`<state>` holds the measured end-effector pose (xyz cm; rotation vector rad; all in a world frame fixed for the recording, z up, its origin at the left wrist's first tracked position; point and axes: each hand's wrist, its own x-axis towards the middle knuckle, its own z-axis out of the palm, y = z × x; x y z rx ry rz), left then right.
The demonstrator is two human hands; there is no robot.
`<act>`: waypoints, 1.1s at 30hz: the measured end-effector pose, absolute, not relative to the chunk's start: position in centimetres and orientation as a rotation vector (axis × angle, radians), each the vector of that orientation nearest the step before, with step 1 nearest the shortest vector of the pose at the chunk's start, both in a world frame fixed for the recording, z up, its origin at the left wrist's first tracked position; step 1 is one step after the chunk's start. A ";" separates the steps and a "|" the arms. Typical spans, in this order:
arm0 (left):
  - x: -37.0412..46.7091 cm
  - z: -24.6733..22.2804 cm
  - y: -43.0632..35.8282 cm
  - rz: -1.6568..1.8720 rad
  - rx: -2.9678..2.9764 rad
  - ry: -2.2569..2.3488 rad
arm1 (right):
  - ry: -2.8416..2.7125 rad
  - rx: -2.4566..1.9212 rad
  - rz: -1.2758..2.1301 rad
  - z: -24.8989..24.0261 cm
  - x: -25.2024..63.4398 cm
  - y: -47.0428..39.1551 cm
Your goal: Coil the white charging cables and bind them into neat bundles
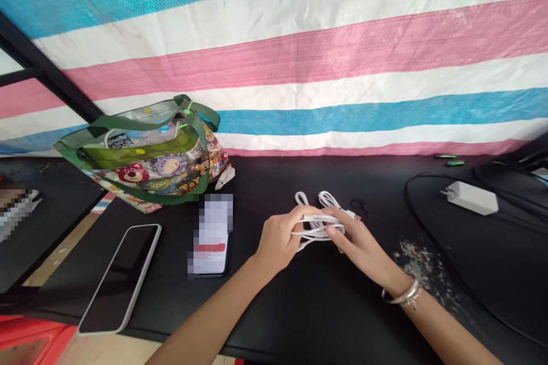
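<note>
My left hand [280, 235] and my right hand [357, 239] hold a coiled white cable [315, 228] between them, just over the black table [265, 319]. The left fingers wrap over the coil's left side, while the right thumb and fingers pinch its right side. Behind the hands, loops of another white cable [329, 199] lie on the table, with a plug end near the right fingers. A small black loop [358, 205] sits beside that plug. Silver bracelets circle my right wrist.
A printed bag with green handles [162, 165] stands back left. Nearer are a lit phone [213, 236] and a white-edged phone [122, 279]. At right are a white adapter [473, 198], black cables [409, 214], pale debris [417, 262] and small green items [454, 163].
</note>
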<state>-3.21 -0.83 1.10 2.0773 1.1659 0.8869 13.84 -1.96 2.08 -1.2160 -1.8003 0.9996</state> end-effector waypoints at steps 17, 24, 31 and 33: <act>-3.1 1.1 -0.8 0.720 2.168 1.105 | -1.606 -1.240 1.019 1.0 13.9 -1.5; -3.0 1.0 -0.8 0.797 2.156 1.095 | -1.594 -1.231 0.972 0.7 13.7 -1.4; -2.8 1.3 -1.0 0.880 2.024 1.079 | -1.638 -1.227 0.938 1.1 13.7 -1.6; -2.8 1.3 -1.0 0.901 1.973 1.071 | -1.646 -1.227 0.919 1.1 13.7 -1.6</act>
